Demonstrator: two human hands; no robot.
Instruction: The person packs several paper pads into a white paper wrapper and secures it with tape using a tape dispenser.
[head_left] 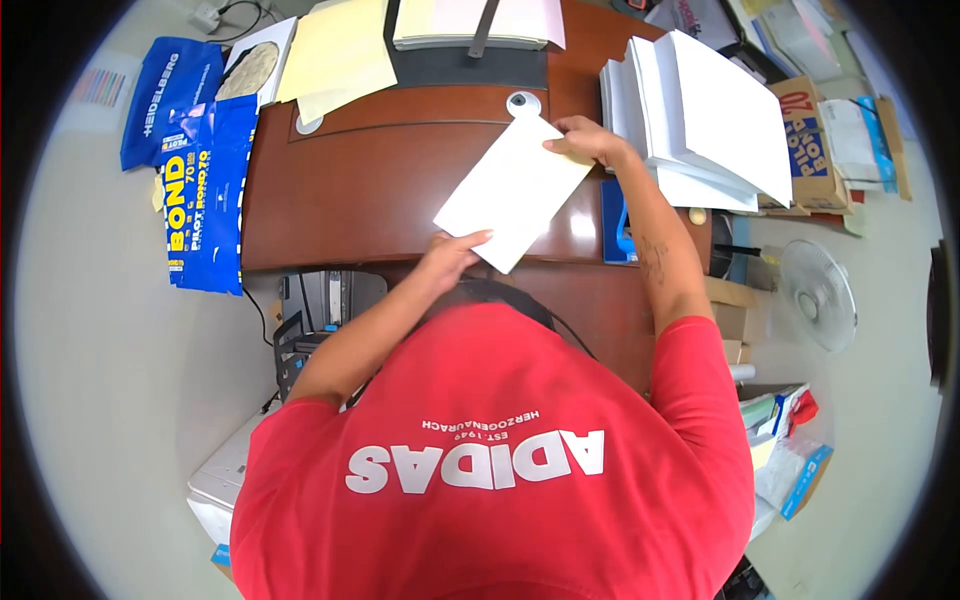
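Note:
A stack of white paper sheets [520,190], yellowish along its right edge, is held at a slant over the brown wooden desk [340,190]. My left hand [455,260] grips its lower left corner, thumb on top. At the upper right corner, my right hand [590,142] is closed on the same stack, thumb over the top sheet. The fingers underneath are hidden. Just beyond the stack, a white round desk fitting with a dark centre [522,103] shows.
Tall white paper piles [700,120] stand at the right, near a blue object [617,225]. Yellow sheets [340,55] and a pale paper pile with a metal ruler [484,30] lie at the back. Blue paper wrappers [210,200] hang over the left edge. A fan [818,295] stands right.

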